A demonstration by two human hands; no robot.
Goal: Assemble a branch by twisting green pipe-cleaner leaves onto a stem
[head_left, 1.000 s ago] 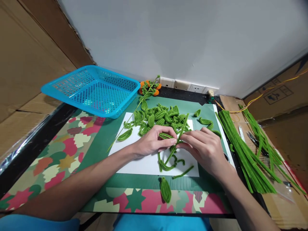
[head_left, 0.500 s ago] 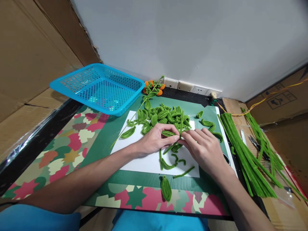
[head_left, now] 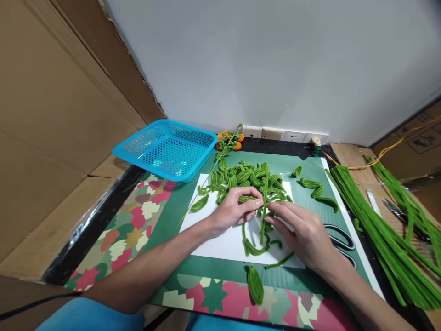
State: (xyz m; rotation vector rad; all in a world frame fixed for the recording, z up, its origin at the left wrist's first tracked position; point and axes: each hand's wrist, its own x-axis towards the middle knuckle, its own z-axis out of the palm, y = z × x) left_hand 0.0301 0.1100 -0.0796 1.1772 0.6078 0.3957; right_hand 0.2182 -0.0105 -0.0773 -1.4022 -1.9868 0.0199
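Observation:
My left hand point(head_left: 239, 207) pinches an upright green pipe cleaner point(head_left: 265, 184) between thumb and index finger over the white paper point(head_left: 213, 241). Against the same pipe cleaner from the other side is my right hand point(head_left: 303, 225), its thumb and index finger around a bit of green at the middle. A heap of green pipe-cleaner leaves point(head_left: 244, 174) lies just behind my hands. Below them, short bent offcuts point(head_left: 257, 249) rest on the paper, and one finished-looking leaf point(head_left: 255, 285) lies nearer the table's front edge.
A blue plastic basket point(head_left: 172, 154) stands at the back left, beside orange flowers point(head_left: 237, 145) on green stems. Black-handled scissors point(head_left: 341, 241) lie by my right wrist. Bundles of long green pipe cleaners point(head_left: 375, 230) and pliers point(head_left: 399, 214) are on the right. Power sockets point(head_left: 292, 136) line the wall.
The view has shifted, so the table appears lower and farther right. My right fingers have loosened and spread slightly at the pipe cleaner, whose lower end now shows. The scissors' handles have come into view.

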